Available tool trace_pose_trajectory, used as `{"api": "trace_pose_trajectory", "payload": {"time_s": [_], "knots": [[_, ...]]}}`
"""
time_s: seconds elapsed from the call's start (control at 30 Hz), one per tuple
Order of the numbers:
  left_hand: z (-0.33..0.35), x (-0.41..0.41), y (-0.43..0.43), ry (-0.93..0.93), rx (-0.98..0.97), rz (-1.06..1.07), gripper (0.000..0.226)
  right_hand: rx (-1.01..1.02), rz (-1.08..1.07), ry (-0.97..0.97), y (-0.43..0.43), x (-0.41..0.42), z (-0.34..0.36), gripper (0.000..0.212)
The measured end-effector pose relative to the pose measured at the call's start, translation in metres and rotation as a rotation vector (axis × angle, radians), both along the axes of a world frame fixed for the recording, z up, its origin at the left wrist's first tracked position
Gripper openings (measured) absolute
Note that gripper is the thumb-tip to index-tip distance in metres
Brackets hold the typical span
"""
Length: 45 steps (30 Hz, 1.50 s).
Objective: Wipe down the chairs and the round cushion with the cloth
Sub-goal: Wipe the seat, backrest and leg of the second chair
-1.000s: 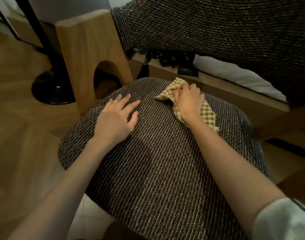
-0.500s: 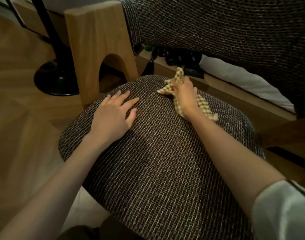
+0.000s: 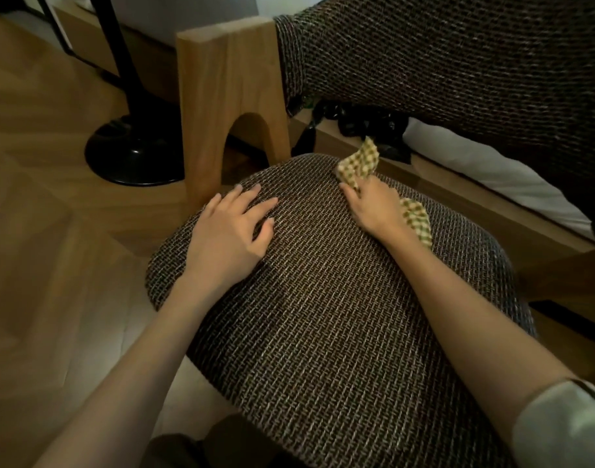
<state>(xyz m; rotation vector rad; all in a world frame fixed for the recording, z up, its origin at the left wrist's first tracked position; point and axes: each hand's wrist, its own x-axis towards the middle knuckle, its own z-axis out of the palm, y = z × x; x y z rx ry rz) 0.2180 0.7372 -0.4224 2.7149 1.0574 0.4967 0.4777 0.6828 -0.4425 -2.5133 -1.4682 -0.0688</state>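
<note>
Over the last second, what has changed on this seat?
The right hand has gathered the checked cloth tighter; its far end now sticks up past the back edge of the seat cushion. The left hand stayed flat on the cushion, and the cloth stayed gripped.

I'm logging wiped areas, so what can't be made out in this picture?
Head view:
Middle of the cloth: hidden under the right hand.
Patch of seat under the left hand: covered.
Seat's near edge: cut off at the bottom.
Behind the seat, dark things: too dim to identify.

yellow-wht check cloth, brn tweed cushion
</note>
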Motion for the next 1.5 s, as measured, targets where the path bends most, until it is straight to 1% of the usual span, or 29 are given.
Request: {"api": "trace_pose_trajectory", "payload": {"time_s": [0.07,0.1,0.17,0.23,0.3,0.37,0.43,0.47,0.53,0.6,0.63,0.7,0.77,0.83,0.87,0.93,0.97,1.1,1.17,1.23,1.3,1.37,1.43,1.5], "knots": [[-0.001,0.000,-0.001,-0.008,0.002,0.002,0.042,0.045,-0.016,0.096,0.012,0.001,0.003,0.046],[-0.002,0.000,-0.001,-0.012,0.001,0.007,0.042,0.058,-0.022,0.137,0.019,0.001,0.005,0.045],[-0.002,0.001,-0.003,-0.029,-0.002,0.033,0.041,0.068,0.006,0.157,0.034,-0.007,0.007,0.048],[-0.001,0.002,-0.004,-0.045,-0.002,0.090,0.042,0.081,0.118,0.174,0.048,-0.026,0.007,0.044],[0.000,0.002,-0.005,-0.035,0.000,0.140,0.045,0.121,0.303,0.200,0.058,-0.049,0.009,0.041],[0.000,0.002,-0.005,-0.005,0.008,0.140,0.048,0.147,0.451,0.169,0.059,-0.059,0.011,0.040],[0.000,0.001,-0.004,0.022,0.012,0.119,0.048,0.157,0.496,0.111,0.056,-0.050,0.012,0.035],[0.000,0.001,-0.003,0.030,0.010,0.107,0.048,0.147,0.439,0.083,0.052,-0.038,0.011,0.031],[0.000,0.000,-0.003,0.045,0.008,0.094,0.048,0.089,0.169,0.044,0.040,-0.009,0.007,0.026],[-0.001,0.000,-0.003,0.050,0.016,0.083,0.048,0.022,-0.131,-0.016,0.018,0.023,0.003,0.035],[-0.001,0.000,-0.003,0.048,0.019,0.076,0.048,-0.006,-0.245,-0.034,0.005,0.036,0.002,0.041],[-0.001,-0.001,-0.003,0.046,0.027,0.062,0.047,-0.044,-0.422,-0.049,-0.020,0.056,0.003,0.051],[-0.001,-0.001,-0.005,0.047,0.030,0.048,0.046,-0.057,-0.500,-0.024,-0.032,0.062,0.003,0.053],[-0.002,-0.003,-0.009,0.051,0.036,0.038,0.045,-0.001,-0.436,0.064,-0.028,0.049,0.006,0.050],[-0.002,-0.004,-0.012,0.052,0.040,0.034,0.045,0.056,-0.362,0.149,-0.023,0.034,0.009,0.047],[-0.003,-0.010,-0.019,0.048,0.035,0.050,0.045,0.156,-0.139,0.305,-0.013,-0.009,0.015,0.046],[-0.003,-0.015,-0.022,0.051,0.029,0.073,0.046,0.184,-0.016,0.331,-0.008,-0.034,0.018,0.046],[-0.006,-0.037,-0.037,0.073,0.027,0.177,0.051,0.208,0.313,0.339,-0.002,-0.110,0.016,0.041],[-0.006,-0.046,-0.046,0.059,0.022,0.197,0.055,0.187,0.445,0.262,-0.008,-0.122,0.011,0.034],[-0.007,-0.051,-0.053,0.046,0.021,0.202,0.057,0.151,0.520,0.151,-0.014,-0.118,0.011,0.027],[-0.007,-0.052,-0.057,0.030,0.014,0.203,0.056,0.104,0.476,0.074,-0.020,-0.101,0.015,0.025],[-0.008,-0.050,-0.061,0.027,0.009,0.211,0.056,0.060,0.322,0.014,-0.033,-0.069,0.017,0.025],[-0.009,-0.046,-0.064,0.048,0.014,0.222,0.051,0.020,0.070,-0.048,-0.053,-0.028,0.016,0.032],[-0.010,-0.040,-0.067,0.074,0.021,0.223,0.047,-0.033,-0.219,-0.072,-0.075,0.004,0.016,0.048]]}}
